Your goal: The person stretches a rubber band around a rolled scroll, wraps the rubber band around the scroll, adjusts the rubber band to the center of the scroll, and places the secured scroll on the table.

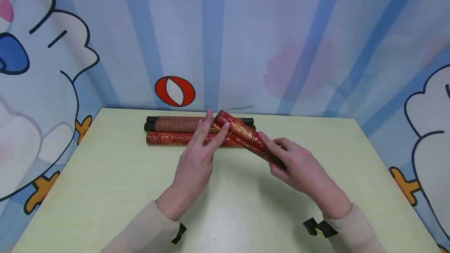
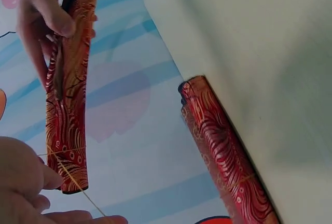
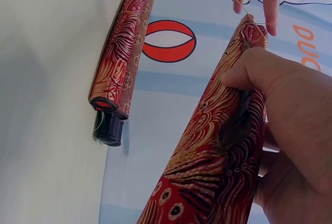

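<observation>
My right hand (image 1: pixel 299 163) grips a red and gold swirl-patterned roll (image 1: pixel 242 132) near its lower end, thumb on top in the right wrist view. The roll is held tilted above the table, its far end up and to the left. Around that far end runs a thin yellowish elastic band (image 2: pixel 72 177). The fingers of my left hand (image 1: pixel 197 159) are spread and mostly straight, with the band stretched over them. Behind the left hand lies a second red and gold roll (image 1: pixel 166 138), which has a thin band around it in the left wrist view.
Two brown patterned rolls (image 1: pixel 175 124) with black ends lie behind the red one, along the back of the pale table (image 1: pixel 123 190). A blue striped backdrop (image 1: pixel 239 50) with cartoon figures rises behind and beside the table.
</observation>
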A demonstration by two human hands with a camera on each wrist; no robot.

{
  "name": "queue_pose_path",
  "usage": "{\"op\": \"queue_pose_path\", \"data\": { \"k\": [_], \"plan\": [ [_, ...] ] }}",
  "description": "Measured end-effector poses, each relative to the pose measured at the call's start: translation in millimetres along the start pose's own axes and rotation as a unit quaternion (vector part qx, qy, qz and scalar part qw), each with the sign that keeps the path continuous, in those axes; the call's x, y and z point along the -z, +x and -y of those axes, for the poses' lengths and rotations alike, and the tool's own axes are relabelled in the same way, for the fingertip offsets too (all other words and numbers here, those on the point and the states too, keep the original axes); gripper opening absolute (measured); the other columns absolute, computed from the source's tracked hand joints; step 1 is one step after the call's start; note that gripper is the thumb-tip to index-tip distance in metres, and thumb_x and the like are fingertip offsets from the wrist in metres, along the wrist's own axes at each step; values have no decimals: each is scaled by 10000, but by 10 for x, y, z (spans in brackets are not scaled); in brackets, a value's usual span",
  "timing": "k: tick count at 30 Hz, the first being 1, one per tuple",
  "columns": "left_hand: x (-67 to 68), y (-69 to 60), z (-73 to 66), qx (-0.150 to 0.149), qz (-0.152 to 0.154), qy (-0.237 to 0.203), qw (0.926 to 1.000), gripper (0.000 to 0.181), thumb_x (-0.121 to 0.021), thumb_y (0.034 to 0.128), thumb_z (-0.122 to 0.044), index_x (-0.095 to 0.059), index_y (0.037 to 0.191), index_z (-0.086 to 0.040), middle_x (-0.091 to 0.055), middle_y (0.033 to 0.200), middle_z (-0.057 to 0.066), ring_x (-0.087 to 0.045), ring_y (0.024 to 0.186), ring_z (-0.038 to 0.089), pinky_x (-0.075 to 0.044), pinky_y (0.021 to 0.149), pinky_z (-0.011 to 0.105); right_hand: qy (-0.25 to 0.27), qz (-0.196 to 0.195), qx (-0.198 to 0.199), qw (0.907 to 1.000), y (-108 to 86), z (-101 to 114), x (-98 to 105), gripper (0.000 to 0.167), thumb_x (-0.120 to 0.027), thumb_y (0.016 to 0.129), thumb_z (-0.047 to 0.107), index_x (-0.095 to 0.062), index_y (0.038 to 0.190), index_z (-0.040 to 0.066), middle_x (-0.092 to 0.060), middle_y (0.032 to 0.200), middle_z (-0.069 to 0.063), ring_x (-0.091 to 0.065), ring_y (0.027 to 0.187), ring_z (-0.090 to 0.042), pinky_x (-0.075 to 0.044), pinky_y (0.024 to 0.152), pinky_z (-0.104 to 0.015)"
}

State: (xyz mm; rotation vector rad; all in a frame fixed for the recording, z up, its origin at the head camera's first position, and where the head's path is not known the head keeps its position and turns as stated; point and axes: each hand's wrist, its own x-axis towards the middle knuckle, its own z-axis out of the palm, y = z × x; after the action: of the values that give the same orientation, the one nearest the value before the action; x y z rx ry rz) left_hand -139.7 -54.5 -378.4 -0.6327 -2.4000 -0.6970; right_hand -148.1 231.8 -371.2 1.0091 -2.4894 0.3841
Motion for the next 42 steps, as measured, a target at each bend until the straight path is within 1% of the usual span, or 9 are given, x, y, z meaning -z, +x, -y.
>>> {"op": "queue_pose_path", "data": {
  "k": [3, 8, 12, 16, 20, 25, 30, 38, 42],
  "plan": [
    [-12, 2, 28, -144, -184, 220, 9995, 791, -676, 899, 221, -572, 1566, -192, -303, 1739, 158, -472, 1470, 483, -498, 481, 253, -4, 0, 46, 10000, -2, 19, -17, 829, -826, 851, 44, -505, 1607, 154, -706, 1112, -142, -677, 835, -241, -620, 675, -409],
    [-48, 4, 84, -492, -611, 375, 9962, 724, -702, 893, 203, -632, 1511, -167, -399, 1689, 170, -543, 1417, 458, -339, 427, 219, -53, 112, -19, 9999, -18, 51, -28, 853, -840, 848, 64, -491, 1618, 179, -702, 1119, -138, -675, 850, -240, -627, 680, -410],
    [-78, 10, 129, -761, -927, 435, 9918, 653, -767, 888, 144, -671, 1468, -139, -460, 1649, 177, -583, 1383, 435, -321, 416, 223, -79, 143, -8, 9999, -26, 66, -30, 839, -836, 854, 81, -498, 1615, 184, -704, 1117, -136, -676, 846, -238, -627, 671, -403],
    [-90, 19, 161, -939, -1117, 425, 9884, 588, -825, 886, 54, -698, 1433, -121, -509, 1610, 185, -605, 1363, 415, -378, 411, 241, -78, 174, 2, 9998, -33, 78, -39, 821, -838, 852, 80, -518, 1602, 171, -707, 1119, -138, -686, 852, -243, -631, 671, -403],
    [-79, 27, 188, -1055, -1124, 410, 9872, 567, -867, 875, -24, -711, 1413, -110, -550, 1572, 188, -629, 1334, 405, -484, 449, 270, -96, 95, 64, 9999, -43, 83, -59, 825, -849, 831, 59, -536, 1588, 160, -709, 1114, -134, -693, 858, -245, -635, 671, -410],
    [-41, 32, 223, -1108, -1045, 489, 9871, 615, -946, 813, -119, -728, 1387, -85, -612, 1512, 180, -657, 1310, 368, -633, 650, 345, -184, -29, 202, 9996, -49, 87, -77, 818, -861, 815, 55, -562, 1568, 162, -710, 1110, -121, -697, 874, -243, -638, 678, -418],
    [-27, 37, 262, -1146, -897, 401, 9885, 671, -979, 776, -163, -721, 1386, -58, -670, 1438, 177, -678, 1284, 354, -648, 774, 374, -343, -59, 278, 9990, -68, 88, -78, 833, -881, 795, 53, -573, 1559, 173, -711, 1111, -112, -698, 890, -245, -639, 689, -425],
    [-22, 44, 344, -1328, -804, 126, 9878, 741, -1015, 722, -187, -718, 1386, -47, -705, 1394, 153, -681, 1290, 320, -642, 847, 391, -544, -74, 397, 9977, -104, 59, -77, 838, -886, 784, 49, -580, 1550, 197, -713, 1147, -104, -715, 917, -261, -639, 655, -432],
    [2, 73, 363, -1406, -642, -82, 9880, 759, -1024, 710, -199, -717, 1387, -46, -711, 1386, 144, -667, 1313, 318, -634, 887, 406, -751, -52, 548, 9957, -114, 29, -60, 877, -903, 765, 59, -563, 1559, 215, -710, 1154, -97, -716, 912, -255, -635, 635, -414]
  ]
}}
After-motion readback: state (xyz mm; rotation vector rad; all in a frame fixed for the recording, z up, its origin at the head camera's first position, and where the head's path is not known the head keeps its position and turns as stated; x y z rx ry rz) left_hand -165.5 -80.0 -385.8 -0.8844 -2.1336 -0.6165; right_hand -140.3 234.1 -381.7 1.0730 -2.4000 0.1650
